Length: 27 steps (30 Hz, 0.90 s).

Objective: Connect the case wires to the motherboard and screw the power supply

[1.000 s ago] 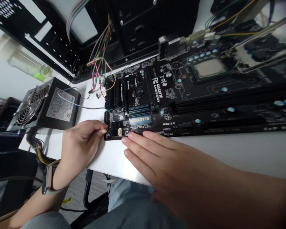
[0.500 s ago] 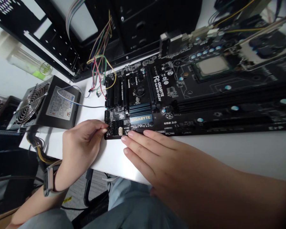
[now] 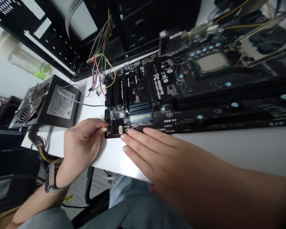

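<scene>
A black Gigabyte motherboard (image 3: 162,86) lies flat across the white table. At its near left corner my left hand (image 3: 84,140) is closed in a pinch, thumb against forefinger; whatever is between the fingertips is hidden. Stretched out flat, the fingers of my right hand (image 3: 154,152) rest along the board's near edge and hold nothing. Beside those fingertips sits a cream SATA port (image 3: 120,129), with the blue heatsink (image 3: 140,114) just beyond. Thin coloured wires (image 3: 101,68) run to the board's left edge. On the right, the processor (image 3: 212,62) shows in its socket, the metal cover raised.
Behind the board stands an open black computer case (image 3: 138,31). A power supply (image 3: 59,101) with a fan grille sits at the left, its cable bundle (image 3: 41,148) hanging over the edge of the white table (image 3: 228,149). A clear bottle (image 3: 26,60) lies farther back.
The view has shifted slightly. My left hand keeps its pinch at the board's corner, and my right hand stays on the near edge.
</scene>
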Motion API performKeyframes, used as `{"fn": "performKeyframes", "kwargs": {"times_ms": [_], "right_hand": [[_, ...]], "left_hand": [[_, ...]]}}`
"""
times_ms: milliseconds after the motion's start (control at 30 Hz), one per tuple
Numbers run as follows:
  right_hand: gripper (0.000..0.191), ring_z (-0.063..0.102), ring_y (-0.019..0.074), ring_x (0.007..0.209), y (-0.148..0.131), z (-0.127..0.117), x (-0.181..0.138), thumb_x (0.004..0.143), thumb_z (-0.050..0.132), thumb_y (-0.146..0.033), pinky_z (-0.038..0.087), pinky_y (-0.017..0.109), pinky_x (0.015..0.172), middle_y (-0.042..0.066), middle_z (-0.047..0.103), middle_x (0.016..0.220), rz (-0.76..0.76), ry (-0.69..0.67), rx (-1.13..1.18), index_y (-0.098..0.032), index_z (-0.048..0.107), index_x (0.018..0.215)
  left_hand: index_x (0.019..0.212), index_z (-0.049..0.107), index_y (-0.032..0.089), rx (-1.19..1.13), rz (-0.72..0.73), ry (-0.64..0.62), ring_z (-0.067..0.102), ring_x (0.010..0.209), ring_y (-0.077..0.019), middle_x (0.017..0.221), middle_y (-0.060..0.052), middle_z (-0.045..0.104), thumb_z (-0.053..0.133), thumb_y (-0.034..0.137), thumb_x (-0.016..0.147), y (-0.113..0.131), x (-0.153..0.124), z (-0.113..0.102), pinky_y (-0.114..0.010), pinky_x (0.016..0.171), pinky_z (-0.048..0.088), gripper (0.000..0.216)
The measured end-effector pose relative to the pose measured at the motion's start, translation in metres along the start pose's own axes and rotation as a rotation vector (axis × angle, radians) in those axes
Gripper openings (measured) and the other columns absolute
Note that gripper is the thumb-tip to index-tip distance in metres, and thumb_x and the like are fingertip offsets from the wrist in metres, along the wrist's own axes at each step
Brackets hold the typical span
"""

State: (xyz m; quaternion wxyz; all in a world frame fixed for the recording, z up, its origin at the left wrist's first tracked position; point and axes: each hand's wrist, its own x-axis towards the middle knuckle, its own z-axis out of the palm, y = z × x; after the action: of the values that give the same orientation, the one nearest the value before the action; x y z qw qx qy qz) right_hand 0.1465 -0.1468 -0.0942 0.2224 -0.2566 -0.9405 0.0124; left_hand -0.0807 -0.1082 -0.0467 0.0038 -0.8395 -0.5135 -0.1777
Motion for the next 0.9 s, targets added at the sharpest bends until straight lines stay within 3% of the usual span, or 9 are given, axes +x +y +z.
{"fn": "performKeyframes", "kwargs": {"times_ms": [533,900], "right_hand": [[0.055,0.044,0.0271,0.133,0.001,-0.003,0.000,0.092,0.040,-0.034,0.033,0.040,0.112,0.018,0.048,0.144,-0.013,-0.016,-0.009,-0.001,0.051,0.134],[0.058,0.042,0.0292,0.134,0.002,0.001,-0.001,0.091,0.042,-0.037,0.031,0.042,0.112,0.020,0.046,0.145,-0.039,-0.009,-0.029,0.001,0.050,0.134]], "left_hand": [[0.090,0.066,0.015,0.135,0.133,0.088,0.069,0.082,-0.0143,0.088,-0.003,0.071,0.056,0.009,0.087,0.005,-0.010,0.003,-0.022,0.072,0.054,0.012],[0.093,0.061,0.014,0.065,0.063,0.014,0.065,0.085,-0.0178,0.094,-0.007,0.066,0.054,0.016,0.084,0.013,-0.011,0.002,-0.028,0.074,0.053,0.012]]}}
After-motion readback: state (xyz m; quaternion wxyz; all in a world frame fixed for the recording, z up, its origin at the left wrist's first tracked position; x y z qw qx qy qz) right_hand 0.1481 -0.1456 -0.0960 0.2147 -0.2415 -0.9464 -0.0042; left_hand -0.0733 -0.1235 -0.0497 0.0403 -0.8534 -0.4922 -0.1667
